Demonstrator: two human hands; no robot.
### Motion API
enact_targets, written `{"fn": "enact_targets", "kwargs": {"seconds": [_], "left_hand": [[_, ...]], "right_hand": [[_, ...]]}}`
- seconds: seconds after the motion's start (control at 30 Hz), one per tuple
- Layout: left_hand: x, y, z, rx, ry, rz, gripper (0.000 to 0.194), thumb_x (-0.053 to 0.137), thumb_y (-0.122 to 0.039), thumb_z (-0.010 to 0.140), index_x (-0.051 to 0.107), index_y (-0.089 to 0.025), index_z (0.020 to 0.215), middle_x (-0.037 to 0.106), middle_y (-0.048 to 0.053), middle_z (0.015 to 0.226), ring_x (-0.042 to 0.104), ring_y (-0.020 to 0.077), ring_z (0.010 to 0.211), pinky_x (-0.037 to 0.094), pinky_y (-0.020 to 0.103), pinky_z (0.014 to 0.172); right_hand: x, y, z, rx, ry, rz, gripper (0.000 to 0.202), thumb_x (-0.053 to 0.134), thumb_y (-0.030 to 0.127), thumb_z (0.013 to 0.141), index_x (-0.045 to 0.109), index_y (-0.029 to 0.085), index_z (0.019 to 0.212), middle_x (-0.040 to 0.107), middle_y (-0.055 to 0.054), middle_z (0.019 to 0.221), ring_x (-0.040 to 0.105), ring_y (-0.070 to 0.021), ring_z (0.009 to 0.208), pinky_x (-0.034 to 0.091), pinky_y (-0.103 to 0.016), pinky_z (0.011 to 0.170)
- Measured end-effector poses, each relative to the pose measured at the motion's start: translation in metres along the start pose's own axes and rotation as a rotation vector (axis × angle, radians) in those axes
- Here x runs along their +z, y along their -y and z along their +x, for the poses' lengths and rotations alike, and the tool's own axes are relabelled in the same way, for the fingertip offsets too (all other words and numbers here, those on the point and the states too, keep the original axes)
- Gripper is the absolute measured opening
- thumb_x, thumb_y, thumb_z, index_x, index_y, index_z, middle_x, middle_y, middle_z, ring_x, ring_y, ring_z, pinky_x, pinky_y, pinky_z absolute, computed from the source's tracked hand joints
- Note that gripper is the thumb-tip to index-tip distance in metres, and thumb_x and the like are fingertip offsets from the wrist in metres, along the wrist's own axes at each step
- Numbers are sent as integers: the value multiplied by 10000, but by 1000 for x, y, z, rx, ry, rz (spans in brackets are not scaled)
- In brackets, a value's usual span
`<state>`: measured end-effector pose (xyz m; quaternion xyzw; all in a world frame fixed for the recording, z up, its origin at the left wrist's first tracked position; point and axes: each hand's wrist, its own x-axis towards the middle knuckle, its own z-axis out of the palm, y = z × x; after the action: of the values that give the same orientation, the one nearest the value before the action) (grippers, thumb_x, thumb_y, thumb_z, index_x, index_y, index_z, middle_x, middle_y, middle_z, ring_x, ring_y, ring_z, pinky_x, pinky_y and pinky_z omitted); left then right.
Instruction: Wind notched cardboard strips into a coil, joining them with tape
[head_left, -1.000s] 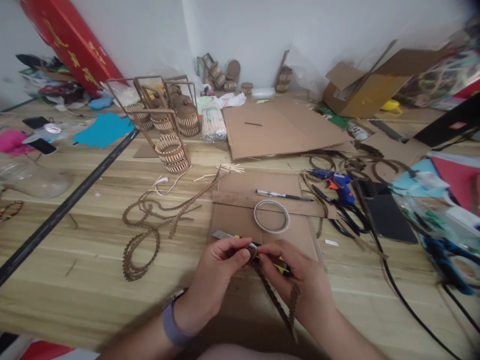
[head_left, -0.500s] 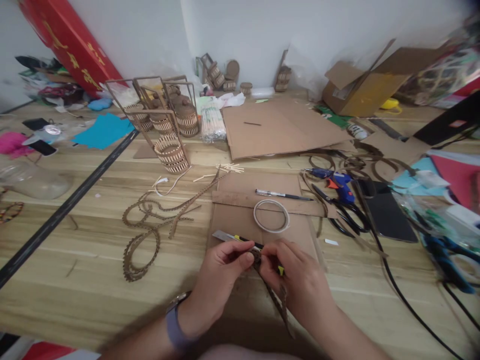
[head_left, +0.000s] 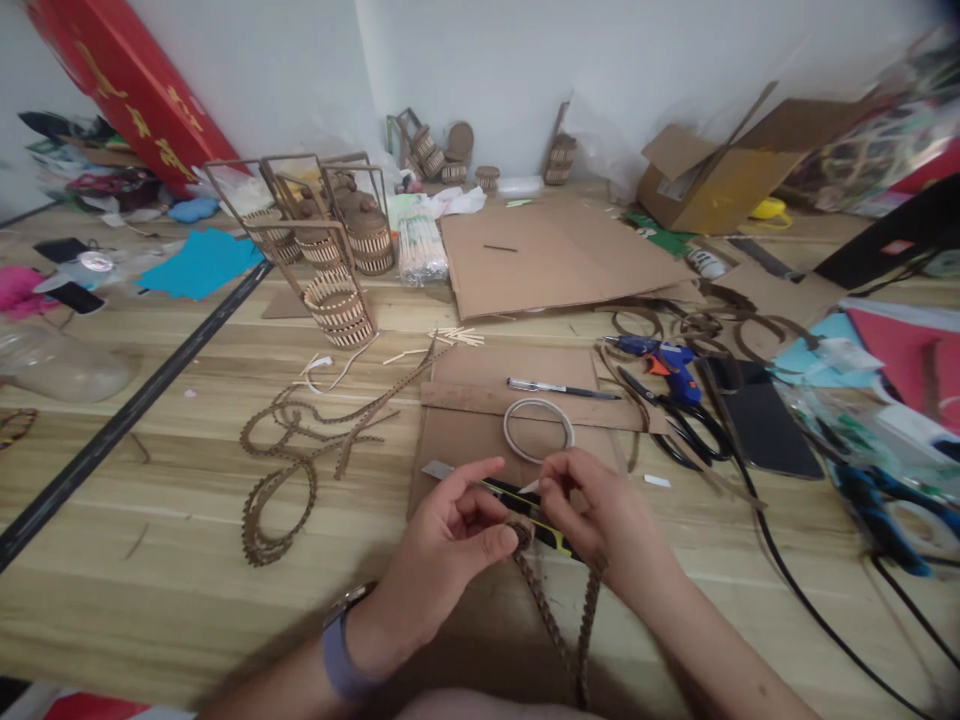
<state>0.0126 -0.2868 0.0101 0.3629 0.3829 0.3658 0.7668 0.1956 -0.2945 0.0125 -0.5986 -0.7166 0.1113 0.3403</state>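
My left hand (head_left: 457, 535) pinches a small tight coil (head_left: 520, 536) of brown corrugated cardboard strip between thumb and fingers, its index finger raised. From the coil the loose strip (head_left: 546, 610) hangs in a loop and rises again to the underside of my right hand (head_left: 600, 505). Between the right thumb and forefinger shows a small thin white piece (head_left: 531, 487), perhaps tape backing. Beneath both hands lies a black and yellow utility knife (head_left: 551, 538), its blade pointing left, on a cardboard sheet (head_left: 442, 440). A roll of tape (head_left: 508, 430) and a pen (head_left: 562, 388) lie just beyond.
More corrugated strips (head_left: 251, 500) curl at the left. Small stick baskets (head_left: 337, 310) stand behind them. On the right are scissors (head_left: 690, 425), a blue glue gun (head_left: 675, 370), a phone (head_left: 772, 425) and a black cable (head_left: 787, 575). An opened carton (head_left: 697, 185) stands at the back.
My hands have drawn apart. The left still holds the coil, the right has moved off it and now shows a white piece at its fingertips. The strip hangs in a wider loop.
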Motion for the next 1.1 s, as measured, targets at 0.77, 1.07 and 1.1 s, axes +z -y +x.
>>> {"fn": "enact_targets", "kwargs": {"seconds": [0.77,1.07,1.1], "left_hand": [[-10,-4,12,-47,-165,-278,427,899,-201,599,647,-162,941,650,-23,765,602,92,663,475,205,645],[-8,-7,12,-80,-192,-344,499,945,-224,527,645,-149,919,670,-28,742,596,67,630,473,172,612],[-8,-7,12,-84,-196,-341,518,952,-229,509,645,-145,917,671,-29,729,590,63,617,469,168,602]], "right_hand": [[-27,-26,-7,-304,-109,-336,169,541,172,921,648,232,1038,741,-76,994,617,-283,992,357,-444,854],[2,9,-18,-530,-20,39,158,596,111,906,603,221,1019,725,-19,839,669,-178,837,433,-354,818],[3,9,-18,-524,-34,54,152,620,118,899,604,223,1007,723,-10,825,670,-175,821,435,-353,813]]}}
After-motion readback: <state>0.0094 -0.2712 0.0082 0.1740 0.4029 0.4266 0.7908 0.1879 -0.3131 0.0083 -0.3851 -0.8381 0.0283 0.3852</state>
